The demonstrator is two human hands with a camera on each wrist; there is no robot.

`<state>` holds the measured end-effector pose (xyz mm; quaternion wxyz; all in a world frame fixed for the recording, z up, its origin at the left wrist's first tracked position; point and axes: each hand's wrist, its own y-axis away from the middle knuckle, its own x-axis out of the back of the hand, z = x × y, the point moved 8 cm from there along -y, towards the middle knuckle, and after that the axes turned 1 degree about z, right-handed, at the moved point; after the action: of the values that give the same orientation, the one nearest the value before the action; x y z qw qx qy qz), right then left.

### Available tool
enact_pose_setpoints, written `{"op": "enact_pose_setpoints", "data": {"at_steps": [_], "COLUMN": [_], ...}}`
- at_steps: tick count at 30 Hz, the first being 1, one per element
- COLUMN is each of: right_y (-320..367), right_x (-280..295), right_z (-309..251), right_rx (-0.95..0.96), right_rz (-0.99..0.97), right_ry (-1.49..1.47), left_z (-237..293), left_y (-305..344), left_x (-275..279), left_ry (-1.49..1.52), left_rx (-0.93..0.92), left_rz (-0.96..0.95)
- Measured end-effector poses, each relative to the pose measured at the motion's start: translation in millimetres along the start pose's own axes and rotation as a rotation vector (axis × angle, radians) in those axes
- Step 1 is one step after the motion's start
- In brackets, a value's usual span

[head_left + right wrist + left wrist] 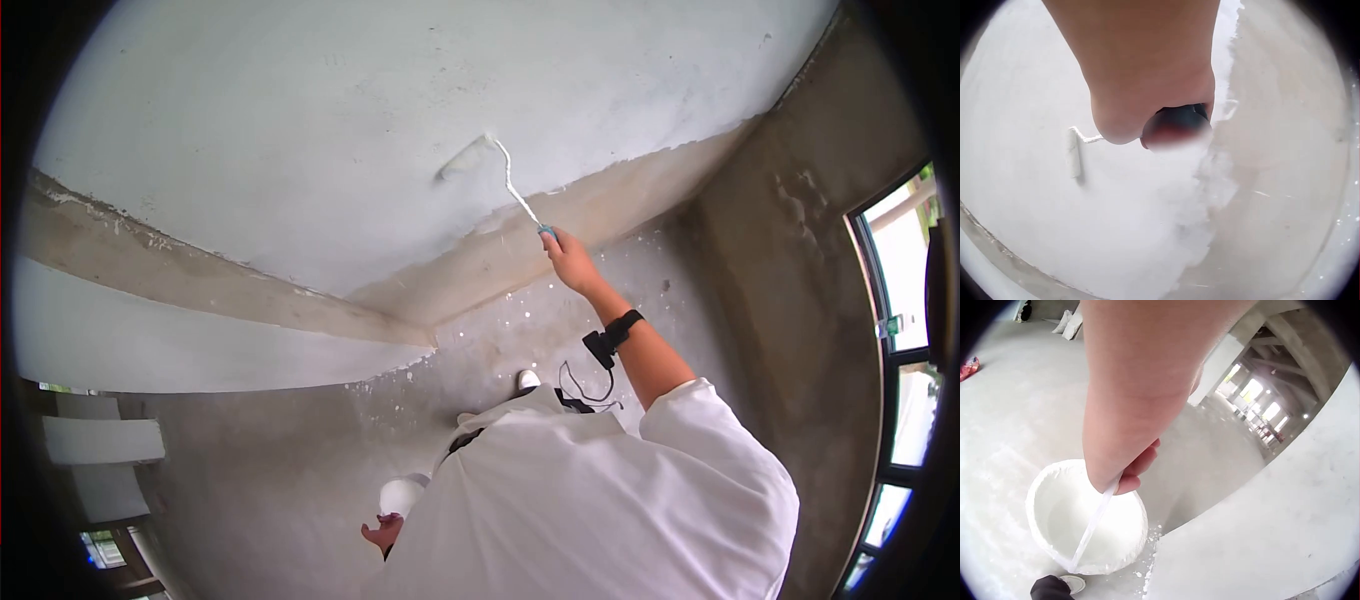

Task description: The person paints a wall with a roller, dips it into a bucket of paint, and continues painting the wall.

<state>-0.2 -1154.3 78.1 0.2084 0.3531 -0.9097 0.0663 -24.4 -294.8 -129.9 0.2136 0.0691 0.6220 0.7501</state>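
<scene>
My right hand is raised and grips the blue handle of a paint roller. The roller's white sleeve lies against the white-painted surface overhead. In the right wrist view the roller sits left of my right hand, which wraps the dark handle. My left hand hangs low and curls round the thin wire handle of a white paint bucket. In the head view the bucket hangs beside my left hand.
A bare concrete strip borders the painted area, and a concrete beam runs across at the left. Tall windows stand at the right. The grey floor carries paint spatter; my shoe is below the bucket.
</scene>
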Motion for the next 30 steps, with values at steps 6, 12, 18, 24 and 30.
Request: {"op": "enact_pose_setpoints", "data": {"at_steps": [6, 12, 18, 24, 30], "right_y": [20, 56, 56, 4, 9], "right_x": [27, 3, -29, -35, -101], "right_z": [119, 200, 189, 165, 185], "right_rx": [-0.165, -0.625, -0.712, -0.551, -0.604], "right_rz": [0.058, -0.103, -0.116, -0.083, -0.097], "right_ry": [0.204, -0.435, -1.223, -1.594, -1.401], "left_z": [-9, -4, 1, 26, 41], "left_y": [18, 44, 72, 96, 120], "left_x": [-16, -15, -5, 18, 11], "left_ry": [-0.028, -0.070, -0.018, -0.024, -0.059], "left_rx": [-0.026, -0.058, -0.113, -0.203, -0.282], "left_rz": [0.019, 0.008, 0.072, 0.085, 0.083]}}
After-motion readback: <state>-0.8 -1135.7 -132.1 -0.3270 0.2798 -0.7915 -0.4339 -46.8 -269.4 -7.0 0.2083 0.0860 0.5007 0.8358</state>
